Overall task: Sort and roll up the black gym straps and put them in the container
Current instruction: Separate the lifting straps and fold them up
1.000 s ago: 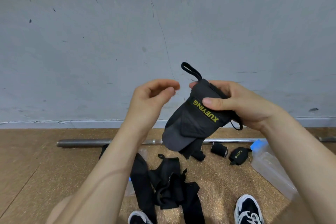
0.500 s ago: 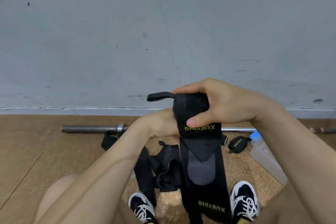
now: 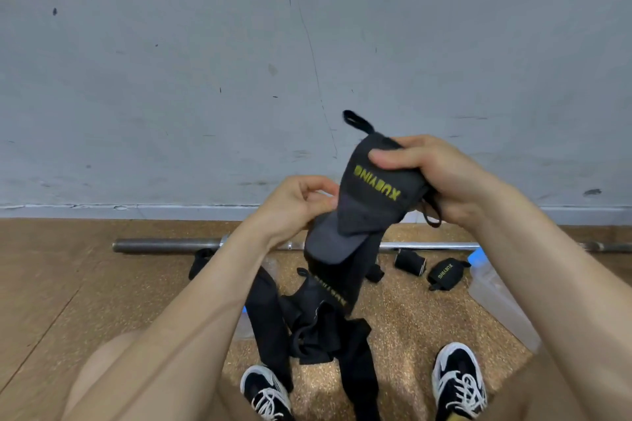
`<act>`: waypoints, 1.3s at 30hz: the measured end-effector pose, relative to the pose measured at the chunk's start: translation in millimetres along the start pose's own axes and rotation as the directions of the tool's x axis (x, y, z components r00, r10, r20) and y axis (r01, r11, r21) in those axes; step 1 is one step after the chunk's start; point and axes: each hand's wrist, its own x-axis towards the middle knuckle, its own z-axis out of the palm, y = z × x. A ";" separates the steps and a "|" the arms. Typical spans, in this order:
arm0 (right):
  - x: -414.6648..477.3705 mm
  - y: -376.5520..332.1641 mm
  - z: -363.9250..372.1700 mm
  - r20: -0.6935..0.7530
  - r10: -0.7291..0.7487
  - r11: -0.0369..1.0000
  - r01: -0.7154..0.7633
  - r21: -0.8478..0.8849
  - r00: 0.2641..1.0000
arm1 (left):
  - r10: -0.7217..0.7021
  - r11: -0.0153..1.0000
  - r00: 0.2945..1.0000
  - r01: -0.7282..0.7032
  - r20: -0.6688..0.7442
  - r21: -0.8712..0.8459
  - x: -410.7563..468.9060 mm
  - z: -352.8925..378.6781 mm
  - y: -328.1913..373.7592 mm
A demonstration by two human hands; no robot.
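Strap (image 3: 374, 196): held mid-air at centre, tail hanging to the heap (image 3: 307, 331) on the floor (image 3: 413, 325).
Right hand (image 3: 441, 178): thumb and fingers clamp its folded top.
Left hand (image 3: 301, 205): curled, pinching its left edge.
Handling: light, limp, probably springs open unless kept taut.
Grip: start at the loop end.
Container (image 3: 496, 297): right, on the floor.

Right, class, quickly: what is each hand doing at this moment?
Left hand: pinches the left edge of the black strap.
Right hand: grips the same strap's top, thumb on it.
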 end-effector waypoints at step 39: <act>16.8 20.5 12.7 0.023 -0.237 0.888 0.227 -0.400 0.971 | 0.116 0.993 0.907 -0.094 -0.405 0.073 -25.5 7.0 47.7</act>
